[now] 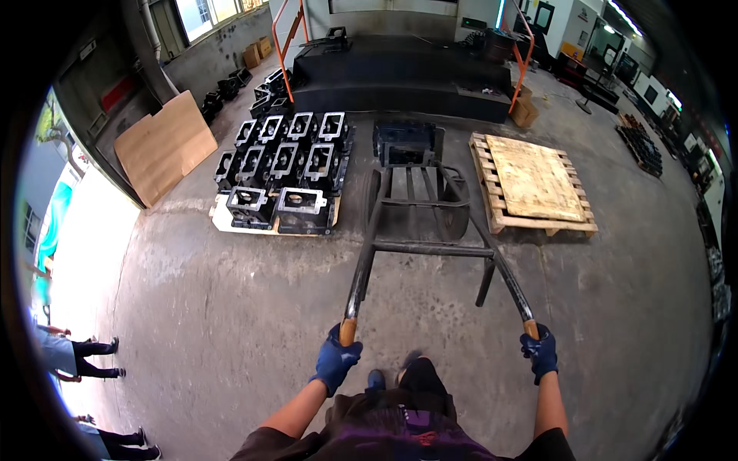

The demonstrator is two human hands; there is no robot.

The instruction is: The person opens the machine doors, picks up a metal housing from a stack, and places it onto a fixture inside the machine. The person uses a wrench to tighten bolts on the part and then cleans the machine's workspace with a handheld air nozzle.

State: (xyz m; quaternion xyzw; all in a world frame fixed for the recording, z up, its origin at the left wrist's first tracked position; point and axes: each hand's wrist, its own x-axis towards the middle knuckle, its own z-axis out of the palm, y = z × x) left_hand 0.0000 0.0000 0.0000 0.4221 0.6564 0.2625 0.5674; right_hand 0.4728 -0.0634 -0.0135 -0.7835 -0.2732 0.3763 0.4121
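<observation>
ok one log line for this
blue-gloved left hand, blue-gloved right hand: gripping tan handles; black metal cart: ahead; pale wooden pallet: right

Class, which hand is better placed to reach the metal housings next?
Left, probably: the left hand, on the left handle, is nearer the metal housings; the right hand grips the right handle.

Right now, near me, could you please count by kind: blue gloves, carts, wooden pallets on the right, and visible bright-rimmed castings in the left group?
Blue gloves: 2
Cart: 1
Wooden pallet: 1
Bright-rimmed castings visible: 10
Total: 14
</observation>
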